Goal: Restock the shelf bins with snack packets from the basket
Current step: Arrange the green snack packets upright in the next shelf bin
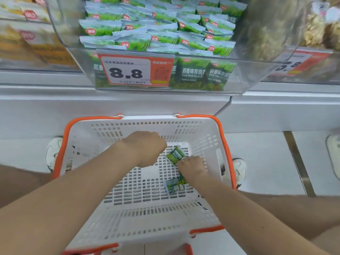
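Right hand (pixel 191 166) pinches the lower corner of a green snack packet (pixel 175 155). The packet is tilted up off the basket floor, with its printed face toward the camera. Left hand (pixel 145 148) is knuckles-up with its fingers curled under and out of sight. It sits just left of that same packet, and I cannot tell whether it holds or touches anything.

Both arms reach down into a white slotted basket (pixel 139 216) with an orange rim, which sits on the floor in front of the shelf. A second packet (pixel 173 185) lies flat on the basket floor, just under the right wrist. A sliver of green shows between it and the hand; I cannot tell whether that is a third packet.

Above the basket is a clear plastic shelf bin (pixel 242 78), piled high with matching green-and-white packets (pixel 158 34). Some of them stand upright against the front wall. A red-and-white price tag (pixel 127 72) reading 8.8 is on the bin front. The bin to the left (pixel 36 45) holds yellow packets, and the bin to the right (pixel 312 30) holds brownish snacks, blurred.

One white shoe (pixel 54 153) is outside the basket's left side and another shoe (pixel 240 172) is outside its right side. Both stand on pale floor tiles (pixel 266 162).
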`<state>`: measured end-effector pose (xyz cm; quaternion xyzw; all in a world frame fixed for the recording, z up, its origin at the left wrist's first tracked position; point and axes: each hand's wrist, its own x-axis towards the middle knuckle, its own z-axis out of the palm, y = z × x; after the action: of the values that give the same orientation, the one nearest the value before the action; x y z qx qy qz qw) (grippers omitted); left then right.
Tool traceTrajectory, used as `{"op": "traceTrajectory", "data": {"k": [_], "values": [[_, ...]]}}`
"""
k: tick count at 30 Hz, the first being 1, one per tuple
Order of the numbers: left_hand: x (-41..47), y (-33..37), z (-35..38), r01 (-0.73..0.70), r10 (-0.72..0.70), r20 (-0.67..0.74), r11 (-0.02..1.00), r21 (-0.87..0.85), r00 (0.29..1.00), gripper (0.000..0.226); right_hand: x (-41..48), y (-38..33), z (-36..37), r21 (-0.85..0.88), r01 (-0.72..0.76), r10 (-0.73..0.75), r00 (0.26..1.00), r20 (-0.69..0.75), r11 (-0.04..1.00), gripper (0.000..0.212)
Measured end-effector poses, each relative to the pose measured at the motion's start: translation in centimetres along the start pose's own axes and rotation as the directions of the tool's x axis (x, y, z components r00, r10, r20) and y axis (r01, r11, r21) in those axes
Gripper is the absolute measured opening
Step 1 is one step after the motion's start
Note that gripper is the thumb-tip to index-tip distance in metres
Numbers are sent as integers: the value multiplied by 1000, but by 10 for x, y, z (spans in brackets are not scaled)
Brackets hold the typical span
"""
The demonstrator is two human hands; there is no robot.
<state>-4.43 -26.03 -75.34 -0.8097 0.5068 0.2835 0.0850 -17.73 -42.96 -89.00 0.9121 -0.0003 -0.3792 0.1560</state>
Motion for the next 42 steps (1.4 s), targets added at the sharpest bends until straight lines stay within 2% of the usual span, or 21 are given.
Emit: {"op": "traceTrajectory", "data": {"k": [4,8,12,17,20,24,29,31,32,33,35,37,39,42], "values": [[1,1,-1,12,-12,-1,1000,-6,1000,29,6,-3,7,-69,17,-16,1000,3,997,45],[-2,4,-5,22,-22,7,1000,-21,1000,28,10,-1,6,-104,58,-59,998,-1,993,43],[-4,7,-11,29,-29,2,999,-20,1000,28,4,6,2,-28,189,-187,981,56,982,41],[-12,6,-21,42,-44,-22,997,-59,999,31,-17,20,-32,242,188,-208,976,59,952,32],[-21,7,-33,48,-56,-65,991,-123,996,35,-27,33,-66,322,198,-209,978,1,926,8],[-37,4,-48,60,-91,-195,985,-161,977,40,-50,54,-121,386,222,-195,975,-108,896,21],[-59,4,-70,136,-188,-166,950,-282,968,68,-90,74,-182,400,357,-236,917,-321,844,23],[-66,3,-75,121,-193,-144,908,-401,971,74,-111,80,-201,404,399,-221,880,-420,823,29],[-69,4,-78,90,-187,-149,863,-497,971,70,-123,82,-209,427,413,-205,867,-453,804,27],[-72,5,-81,45,-174,-156,795,-605,972,61,-132,85,-215,453,431,-183,850,-493,781,22],[-77,11,-89,-66,-143,-182,584,-809,973,38,-152,94,-223,508,484,-118,797,-593,713,12],[-84,17,-101,-136,-144,-212,413,-900,966,22,-168,102,-229,583,528,-15,749,-662,617,14],[-93,21,-113,-194,-159,-264,357,-914,951,15,-182,109,-234,651,563,69,727,-683,510,24],[-104,29,-127,-258,-195,-353,388,-885,915,29,-195,113,-239,675,581,161,692,-704,454,33]]}}
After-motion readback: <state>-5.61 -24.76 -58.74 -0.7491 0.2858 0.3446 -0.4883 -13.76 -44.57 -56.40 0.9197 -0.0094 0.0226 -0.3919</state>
